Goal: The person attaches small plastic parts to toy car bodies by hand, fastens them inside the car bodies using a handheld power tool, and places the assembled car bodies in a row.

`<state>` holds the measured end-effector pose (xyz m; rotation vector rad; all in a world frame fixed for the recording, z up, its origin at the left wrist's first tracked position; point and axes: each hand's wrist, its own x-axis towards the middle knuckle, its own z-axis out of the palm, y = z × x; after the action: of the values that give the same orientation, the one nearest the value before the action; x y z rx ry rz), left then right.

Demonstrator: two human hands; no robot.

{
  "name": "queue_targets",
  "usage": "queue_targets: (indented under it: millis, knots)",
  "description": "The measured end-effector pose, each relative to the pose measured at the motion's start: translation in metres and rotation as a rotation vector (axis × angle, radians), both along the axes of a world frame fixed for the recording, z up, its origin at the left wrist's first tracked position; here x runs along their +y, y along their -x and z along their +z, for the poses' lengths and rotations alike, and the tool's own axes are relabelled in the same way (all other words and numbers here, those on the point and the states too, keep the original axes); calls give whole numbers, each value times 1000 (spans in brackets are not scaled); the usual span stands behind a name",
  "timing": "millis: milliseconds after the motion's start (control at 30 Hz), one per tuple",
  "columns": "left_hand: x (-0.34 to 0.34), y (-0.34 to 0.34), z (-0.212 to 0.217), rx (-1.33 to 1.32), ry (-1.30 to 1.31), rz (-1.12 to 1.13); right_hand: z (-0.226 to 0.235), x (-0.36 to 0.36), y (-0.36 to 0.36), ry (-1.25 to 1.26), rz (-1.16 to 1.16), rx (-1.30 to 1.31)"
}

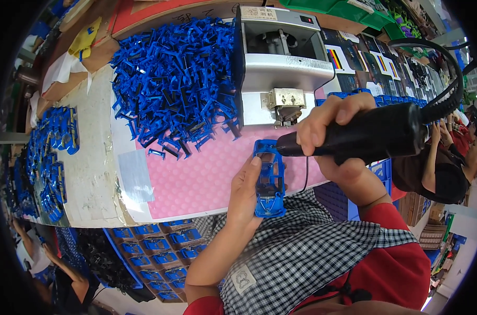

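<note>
The tip of the black power screwdriver (pixel 364 134) is meeting the upper end of the blue toy car chassis (pixel 270 178), and the bit itself is too small and dark to make out; whether it is seated in a screw cannot be told. The tool's black hose is arching away to the right and passing out of sight near the rim. The lower end of the chassis is overlapping the checked apron (pixel 312 247), so how it is supported there cannot be seen.

The left hand (pixel 244 197) is gripping the chassis along its left side, thumb lying against the frame, fingers hidden behind the part. The right hand (pixel 327 131) is wrapping closed around the screwdriver barrel, with the fingers over the top and the palm beneath. The chassis is sitting just left of and below the right hand, at the near edge of the pink dotted mat (pixel 196 178).

Behind the mat, a heap of blue plastic parts (pixel 175 84) is lying beside a grey screw feeder machine (pixel 280 58). Trays of blue parts (pixel 154 252) are standing under the table edge. Another person's arm (pixel 438 157) is showing at the right, partly cut off.
</note>
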<state>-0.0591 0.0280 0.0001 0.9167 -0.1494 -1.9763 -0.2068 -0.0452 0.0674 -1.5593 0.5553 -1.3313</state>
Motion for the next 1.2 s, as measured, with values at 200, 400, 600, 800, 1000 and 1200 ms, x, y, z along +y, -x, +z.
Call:
queue_targets:
  millis: [200,400,600,800,1000,1200]
  knots:
    - [1,0,0,-26,-16,-6,32,-11,9,205,-99,-357]
    - [3,3,0,-72,-1,-15,52,-68,45,421,-697,-443]
    - [4,1,-2,-68,7,-12,49,-18,35,685,-442,-291]
    - [3,0,-6,-65,5,-1,36,-12,11,290,-188,-131]
    - [3,2,-5,-63,30,-2,35,-35,-8,156,-350,-67]
    - [4,-1,-6,-42,41,-6,45,-29,-4,175,-277,-233]
